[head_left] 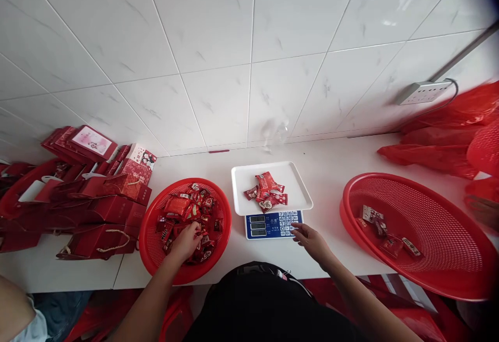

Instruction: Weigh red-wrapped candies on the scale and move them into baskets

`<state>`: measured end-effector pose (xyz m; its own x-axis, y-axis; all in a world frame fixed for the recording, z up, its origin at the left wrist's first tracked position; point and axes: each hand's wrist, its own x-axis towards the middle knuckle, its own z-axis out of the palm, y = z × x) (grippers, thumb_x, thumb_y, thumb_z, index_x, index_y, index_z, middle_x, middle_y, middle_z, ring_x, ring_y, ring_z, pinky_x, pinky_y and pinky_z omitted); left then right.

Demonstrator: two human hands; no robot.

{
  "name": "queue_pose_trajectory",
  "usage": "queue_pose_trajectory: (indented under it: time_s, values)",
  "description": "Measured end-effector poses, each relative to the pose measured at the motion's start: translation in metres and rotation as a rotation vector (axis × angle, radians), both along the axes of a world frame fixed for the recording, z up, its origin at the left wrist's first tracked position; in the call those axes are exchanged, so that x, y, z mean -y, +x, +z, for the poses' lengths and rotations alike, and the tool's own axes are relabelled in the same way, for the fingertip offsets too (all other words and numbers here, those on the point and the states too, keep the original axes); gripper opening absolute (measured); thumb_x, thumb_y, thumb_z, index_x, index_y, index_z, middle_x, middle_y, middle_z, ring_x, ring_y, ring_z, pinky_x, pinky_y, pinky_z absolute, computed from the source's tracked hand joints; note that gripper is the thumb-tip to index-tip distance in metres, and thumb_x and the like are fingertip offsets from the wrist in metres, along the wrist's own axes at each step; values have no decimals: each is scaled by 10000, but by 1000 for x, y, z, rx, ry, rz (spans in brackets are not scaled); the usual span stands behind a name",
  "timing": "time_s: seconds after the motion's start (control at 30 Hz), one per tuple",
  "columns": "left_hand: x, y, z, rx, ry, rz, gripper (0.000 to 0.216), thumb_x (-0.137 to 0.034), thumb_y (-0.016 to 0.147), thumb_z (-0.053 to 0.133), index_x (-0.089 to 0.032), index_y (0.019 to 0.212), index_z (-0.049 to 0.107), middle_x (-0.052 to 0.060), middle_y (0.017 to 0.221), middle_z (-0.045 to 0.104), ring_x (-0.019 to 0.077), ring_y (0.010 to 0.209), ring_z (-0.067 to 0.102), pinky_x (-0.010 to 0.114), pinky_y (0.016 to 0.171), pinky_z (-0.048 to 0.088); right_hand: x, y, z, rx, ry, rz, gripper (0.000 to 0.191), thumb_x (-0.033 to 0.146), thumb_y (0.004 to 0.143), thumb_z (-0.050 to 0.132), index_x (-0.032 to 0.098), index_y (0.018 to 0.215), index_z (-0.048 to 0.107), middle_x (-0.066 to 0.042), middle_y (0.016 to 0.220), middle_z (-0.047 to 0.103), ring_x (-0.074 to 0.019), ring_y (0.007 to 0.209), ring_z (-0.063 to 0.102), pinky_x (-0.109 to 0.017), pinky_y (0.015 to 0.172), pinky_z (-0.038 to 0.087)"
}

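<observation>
My left hand [187,242] reaches into a round red plastic basket [147,251] of wrapped candies [177,206]. Its fingers are curled down among the wrappers, and whatever they pinch is hidden. My right hand [311,240] hovers by the right edge of the digital scale's blue keypad [268,231]. Loosely bent and a little apart, its fingers hold nothing visible. Several red-wrapped candies [266,188] lie in a small heap on the scale's white tray [298,196].
Red gift boxes [111,212] with rope handles are stacked at the left, near a seated person's arm [13,300]. A larger red basket [436,222] with a few packets stands right. Red plastic bags [432,149] lie behind it, below a power strip [424,93].
</observation>
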<state>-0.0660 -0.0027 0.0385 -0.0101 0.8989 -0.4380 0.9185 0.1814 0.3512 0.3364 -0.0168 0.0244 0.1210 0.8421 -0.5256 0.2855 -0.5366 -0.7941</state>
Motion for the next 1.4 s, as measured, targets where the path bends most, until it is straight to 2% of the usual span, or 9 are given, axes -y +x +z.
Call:
queue_pose_trajectory:
  time_s: [0.13, 0.23, 0.4, 0.57, 0.73, 0.9, 1.17, 1.3, 1.4]
  values:
    - [-6, 26, -6, -132, -44, -101, 586, -390, 762, 524, -238, 1309, 378, 127, 1378, 345, 296, 1253, 335, 365, 906, 358, 2, -2, 2, -2, -2, 0, 348, 383, 728, 549, 197, 1020, 587, -33, 838, 666, -183, 762, 639, -295, 670, 481]
    - [-10, 47, -17, -127, -94, -216, 655, -319, 774, 506, -306, 1383, 266, 85, 1489, 154, 306, 1316, 237, 416, 971, 314, 2, -3, 3, 1, 7, 3, 350, 381, 729, 548, 193, 1022, 584, -32, 833, 665, -179, 755, 637, -290, 666, 480]
    - [-16, 63, -36, -331, -49, -290, 584, -132, 796, 384, -345, 1339, 348, 84, 1464, 229, 343, 1242, 319, 548, 893, 351, 3, -4, 4, 13, 24, 0, 344, 379, 731, 544, 193, 1017, 586, -31, 815, 667, -178, 737, 641, -287, 654, 478]
    - [-24, 48, -39, -286, 2, -265, 506, -116, 785, 400, -291, 1256, 462, 139, 1319, 388, 307, 1113, 459, 412, 806, 432, 7, 2, 0, 14, 4, -8, 357, 389, 734, 534, 186, 1024, 580, -42, 852, 667, -180, 756, 646, -290, 664, 479]
    - [-33, 27, -35, 24, 95, 7, 414, -165, 781, 432, -197, 1185, 517, 119, 1164, 513, 204, 958, 570, 303, 814, 431, 9, 8, -7, 19, 30, -34, 375, 421, 721, 544, 182, 1007, 590, -44, 838, 671, -182, 736, 648, -293, 651, 478]
    - [-31, 16, -18, 316, 252, 224, 333, -211, 734, 503, -198, 1061, 562, 64, 1032, 613, 200, 979, 573, 307, 863, 426, 6, 5, -4, 7, 39, -33, 356, 403, 720, 549, 190, 1003, 594, -31, 804, 667, -179, 730, 644, -290, 650, 476]
    - [-26, 17, 24, 1205, -78, 1042, 245, -327, 778, 517, -173, 967, 547, -17, 605, 569, 115, 482, 551, 243, 496, 479, -5, -13, 7, -10, 56, 34, 346, 405, 731, 548, 201, 1005, 604, -19, 769, 661, -179, 719, 625, -299, 648, 467]
    - [-29, 26, 35, 1517, -150, 1127, 144, -244, 829, 446, -155, 810, 558, -52, 497, 439, 41, 356, 406, 139, 362, 380, -7, -21, 9, -35, 60, 88, 354, 414, 741, 532, 199, 1016, 592, -21, 800, 655, -175, 731, 617, -298, 656, 462]
    - [-31, 32, 36, 1546, -137, 1111, 132, -240, 832, 454, -180, 841, 571, -58, 488, 424, 38, 356, 403, 126, 358, 383, -7, -25, 11, -51, 65, 106, 347, 416, 744, 525, 201, 1009, 590, -16, 796, 649, -173, 727, 615, -296, 648, 459]
